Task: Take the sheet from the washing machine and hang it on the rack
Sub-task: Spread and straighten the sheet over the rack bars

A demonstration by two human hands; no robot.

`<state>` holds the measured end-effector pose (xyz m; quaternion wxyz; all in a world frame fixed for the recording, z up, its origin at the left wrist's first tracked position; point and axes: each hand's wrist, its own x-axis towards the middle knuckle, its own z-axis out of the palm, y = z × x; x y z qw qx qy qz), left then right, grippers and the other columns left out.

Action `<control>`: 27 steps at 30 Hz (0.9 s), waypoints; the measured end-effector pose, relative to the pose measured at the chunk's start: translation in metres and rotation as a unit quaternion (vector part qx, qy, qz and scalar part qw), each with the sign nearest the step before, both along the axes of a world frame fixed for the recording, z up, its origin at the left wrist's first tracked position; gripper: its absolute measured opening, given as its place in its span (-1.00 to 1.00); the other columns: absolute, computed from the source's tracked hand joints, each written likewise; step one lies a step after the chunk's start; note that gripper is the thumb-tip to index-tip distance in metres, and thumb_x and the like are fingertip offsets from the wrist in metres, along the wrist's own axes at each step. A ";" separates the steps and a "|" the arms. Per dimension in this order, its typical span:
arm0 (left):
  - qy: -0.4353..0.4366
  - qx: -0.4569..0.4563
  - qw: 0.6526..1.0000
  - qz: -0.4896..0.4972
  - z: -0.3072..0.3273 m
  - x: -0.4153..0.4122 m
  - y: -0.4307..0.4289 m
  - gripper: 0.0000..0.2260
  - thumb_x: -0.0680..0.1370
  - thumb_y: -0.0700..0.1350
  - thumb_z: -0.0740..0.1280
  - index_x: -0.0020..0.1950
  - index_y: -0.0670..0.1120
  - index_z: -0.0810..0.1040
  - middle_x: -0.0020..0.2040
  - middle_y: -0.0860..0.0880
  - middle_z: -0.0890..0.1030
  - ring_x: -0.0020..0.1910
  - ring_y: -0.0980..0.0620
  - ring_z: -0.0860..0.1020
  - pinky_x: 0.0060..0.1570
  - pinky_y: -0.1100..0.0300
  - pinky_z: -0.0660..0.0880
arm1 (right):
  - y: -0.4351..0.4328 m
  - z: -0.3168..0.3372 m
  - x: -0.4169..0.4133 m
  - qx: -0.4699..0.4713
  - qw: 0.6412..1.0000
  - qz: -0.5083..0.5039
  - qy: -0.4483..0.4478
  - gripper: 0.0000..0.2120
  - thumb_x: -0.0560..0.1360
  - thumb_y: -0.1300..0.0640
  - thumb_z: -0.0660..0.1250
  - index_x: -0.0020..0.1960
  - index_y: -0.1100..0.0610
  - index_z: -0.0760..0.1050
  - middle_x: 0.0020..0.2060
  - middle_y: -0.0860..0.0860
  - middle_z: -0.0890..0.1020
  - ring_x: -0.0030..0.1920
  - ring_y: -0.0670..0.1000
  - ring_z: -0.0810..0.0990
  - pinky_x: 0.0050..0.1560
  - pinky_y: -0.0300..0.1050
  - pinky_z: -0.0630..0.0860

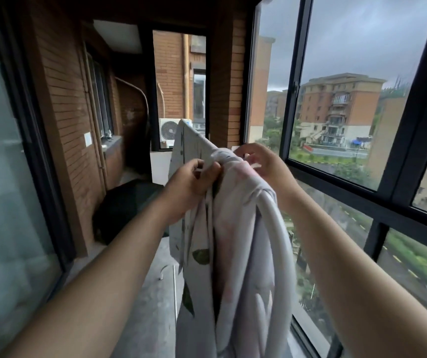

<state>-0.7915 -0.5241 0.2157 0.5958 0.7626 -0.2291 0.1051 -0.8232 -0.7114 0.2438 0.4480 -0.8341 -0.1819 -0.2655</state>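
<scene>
The pale lilac fabric sheet (238,228) printed with green leaves looks soft, limp and probably heavy with damp. It is likely to sag and slide, so it is best held by its upper edge in bunched handfuls. It hangs in twisted folds between the forearms. Its far part is draped along the top of the thin white metal rack (174,288), hiding the rail. The left hand (194,179) grips the bunched top, and the right hand (264,164), just beside it, seems to pinch a fold.
</scene>
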 end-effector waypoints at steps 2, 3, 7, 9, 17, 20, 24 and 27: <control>-0.038 -0.005 0.999 0.009 -0.001 0.005 0.001 -0.38 0.26 0.53 0.35 0.08 0.11 0.54 0.03 -0.05 0.67 0.01 -0.03 0.63 0.13 -0.20 0.54 | 0.000 -0.008 -0.001 0.060 0.994 0.089 0.015 -0.76 0.37 0.18 0.46 0.01 0.02 0.56 -0.14 -0.01 0.68 -0.10 -0.01 0.64 0.00 -0.11 0.56; -0.069 -0.015 0.997 0.016 0.000 0.003 0.001 -0.48 0.29 0.48 0.37 0.08 0.18 0.52 0.04 -0.01 0.66 0.03 -0.02 0.64 0.12 -0.20 0.55 | -0.003 -0.011 -0.002 0.105 0.986 0.130 0.027 -0.77 0.36 0.21 0.45 0.00 0.03 0.57 -0.18 -0.03 0.69 -0.14 -0.05 0.63 -0.04 -0.16 0.55; -0.241 -0.013 0.970 0.034 0.004 -0.004 0.007 -0.67 0.52 0.11 0.41 0.25 0.09 0.52 0.12 0.08 0.59 -0.02 0.03 0.65 0.02 -0.06 0.59 | -0.008 -0.022 -0.004 0.258 0.933 0.236 0.086 -0.82 0.46 0.26 0.34 0.06 0.24 0.54 -0.22 0.00 0.70 -0.23 -0.08 0.63 -0.21 -0.27 0.56; -0.343 0.025 0.937 0.066 0.006 -0.006 0.009 -0.75 0.57 -0.07 0.39 0.24 -0.04 0.59 0.13 0.04 0.60 0.06 0.07 0.61 0.05 0.04 0.57 | -0.008 -0.023 0.000 0.298 0.921 0.227 0.110 -0.80 0.52 0.35 0.19 0.09 0.29 0.52 -0.23 0.00 0.70 -0.24 -0.09 0.65 -0.21 -0.28 0.57; -0.345 0.039 0.931 0.115 0.012 -0.003 0.002 -0.71 0.43 -0.29 0.38 0.11 -0.05 0.63 0.00 0.09 0.61 -0.11 0.20 0.53 -0.06 0.30 0.47 | 0.003 -0.024 0.003 0.264 0.961 0.077 0.030 -0.83 0.47 0.22 0.29 -0.11 0.05 0.65 -0.22 -0.02 0.66 -0.16 -0.07 0.57 -0.12 -0.22 0.50; -0.326 0.021 0.941 0.091 0.015 -0.001 0.003 -0.80 0.49 -0.21 0.42 0.09 -0.04 0.67 -0.04 0.13 0.66 -0.15 0.22 0.57 -0.11 0.30 0.48 | 0.005 -0.024 0.001 0.228 0.970 0.068 -0.046 -0.84 0.37 0.15 0.39 -0.04 0.07 0.61 -0.23 0.00 0.56 -0.20 -0.04 0.49 -0.16 -0.16 0.43; -0.277 0.032 0.960 0.035 0.020 0.002 0.017 -0.79 0.53 -0.05 0.45 0.15 -0.03 0.69 0.04 0.11 0.70 0.04 0.15 0.65 0.09 0.11 0.58 | -0.002 -0.020 0.006 0.199 0.974 0.070 -0.078 -0.72 0.39 0.33 0.41 0.07 0.13 0.58 -0.22 -0.01 0.50 -0.23 -0.03 0.46 -0.19 -0.12 0.42; -0.235 0.039 0.971 0.017 0.035 0.001 0.021 -0.81 0.52 -0.08 0.43 0.13 -0.02 0.68 0.00 0.16 0.70 0.04 0.22 0.65 0.11 0.24 0.55 | -0.008 -0.003 0.009 0.190 0.974 0.073 -0.096 -0.74 0.40 0.30 0.45 0.04 0.07 0.61 -0.17 0.10 0.59 -0.24 -0.01 0.52 -0.22 -0.12 0.45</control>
